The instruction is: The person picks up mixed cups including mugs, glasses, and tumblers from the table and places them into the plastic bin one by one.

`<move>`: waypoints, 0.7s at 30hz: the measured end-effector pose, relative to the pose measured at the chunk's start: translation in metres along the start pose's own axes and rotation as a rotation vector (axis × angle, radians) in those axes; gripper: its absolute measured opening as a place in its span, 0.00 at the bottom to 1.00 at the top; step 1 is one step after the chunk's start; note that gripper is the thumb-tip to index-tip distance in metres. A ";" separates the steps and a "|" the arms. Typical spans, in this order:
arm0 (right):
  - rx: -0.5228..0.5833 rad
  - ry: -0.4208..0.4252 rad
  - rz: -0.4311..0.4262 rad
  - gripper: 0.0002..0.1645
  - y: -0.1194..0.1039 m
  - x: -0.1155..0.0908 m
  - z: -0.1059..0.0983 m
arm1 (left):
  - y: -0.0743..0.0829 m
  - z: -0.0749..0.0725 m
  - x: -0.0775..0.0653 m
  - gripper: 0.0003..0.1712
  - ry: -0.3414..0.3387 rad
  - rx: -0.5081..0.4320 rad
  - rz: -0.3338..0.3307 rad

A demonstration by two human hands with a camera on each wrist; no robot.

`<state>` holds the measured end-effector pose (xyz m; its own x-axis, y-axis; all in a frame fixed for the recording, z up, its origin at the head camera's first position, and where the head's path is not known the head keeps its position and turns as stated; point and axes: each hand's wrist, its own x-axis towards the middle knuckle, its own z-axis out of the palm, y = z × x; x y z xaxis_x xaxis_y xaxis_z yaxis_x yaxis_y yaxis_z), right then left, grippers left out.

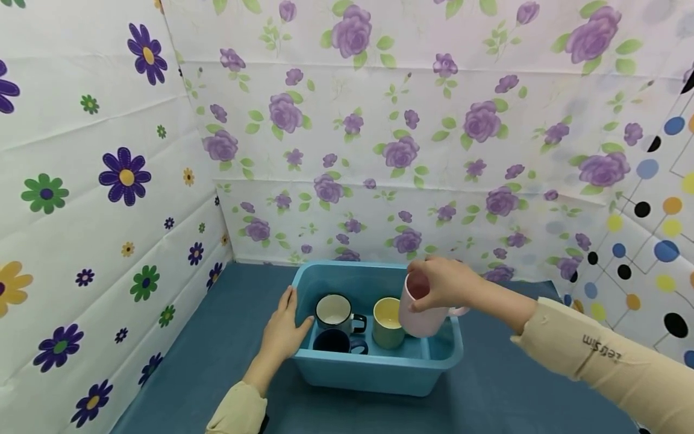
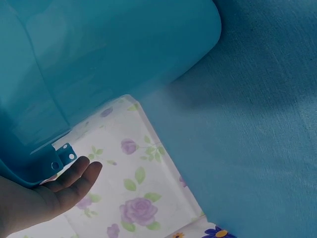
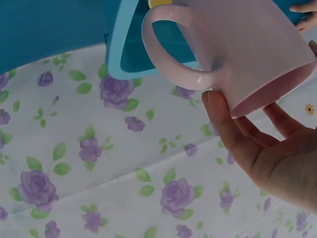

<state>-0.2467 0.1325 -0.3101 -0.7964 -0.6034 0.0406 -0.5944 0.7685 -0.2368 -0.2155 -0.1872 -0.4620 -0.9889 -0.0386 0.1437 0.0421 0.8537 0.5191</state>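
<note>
My right hand point(image 1: 441, 283) pinches a pink mug point(image 1: 422, 318) by its rim, thumb on one side and fingers on the other. The mug is tilted over the right part of a blue plastic tub point(image 1: 374, 374). Its handle point(image 3: 163, 69) points away from my palm in the right wrist view. My left hand point(image 1: 284, 328) rests on the tub's left rim, its fingers point(image 2: 81, 186) fairly straight beside a small tab with holes. Inside the tub stand a white mug with a dark rim point(image 1: 333, 310), a dark blue mug point(image 1: 332, 342) and a yellow mug point(image 1: 388, 325).
The tub stands on a blue-covered table point(image 1: 217, 337). Behind it rises a wall sheet with purple roses point(image 1: 352, 120). A flower-patterned sheet point(image 1: 108, 211) bounds the left side, and a dotted sheet point(image 1: 650, 241) the right.
</note>
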 end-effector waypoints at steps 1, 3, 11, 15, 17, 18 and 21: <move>0.005 0.000 -0.002 0.35 -0.001 0.001 0.002 | 0.000 0.000 0.000 0.43 0.000 0.005 0.001; 0.009 -0.001 -0.006 0.34 -0.003 0.002 0.005 | 0.001 -0.001 0.000 0.43 0.000 0.007 -0.001; 0.028 -0.004 -0.008 0.33 -0.007 0.007 0.022 | 0.001 -0.001 -0.001 0.43 0.006 -0.012 -0.004; 0.024 -0.010 -0.008 0.33 -0.008 0.008 0.030 | 0.001 -0.002 -0.002 0.43 0.011 0.000 0.002; 0.018 -0.006 -0.005 0.33 -0.009 0.009 0.034 | 0.001 -0.002 -0.001 0.43 0.009 0.004 0.002; 0.013 -0.002 -0.008 0.33 -0.009 0.008 0.036 | 0.001 -0.002 -0.001 0.43 0.009 0.002 0.003; 0.007 0.006 -0.013 0.33 -0.009 0.008 0.046 | 0.001 -0.001 -0.001 0.44 0.003 -0.008 -0.002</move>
<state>-0.2432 0.1110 -0.3527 -0.7895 -0.6117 0.0496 -0.6036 0.7593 -0.2431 -0.2143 -0.1868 -0.4612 -0.9885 -0.0415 0.1454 0.0417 0.8494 0.5261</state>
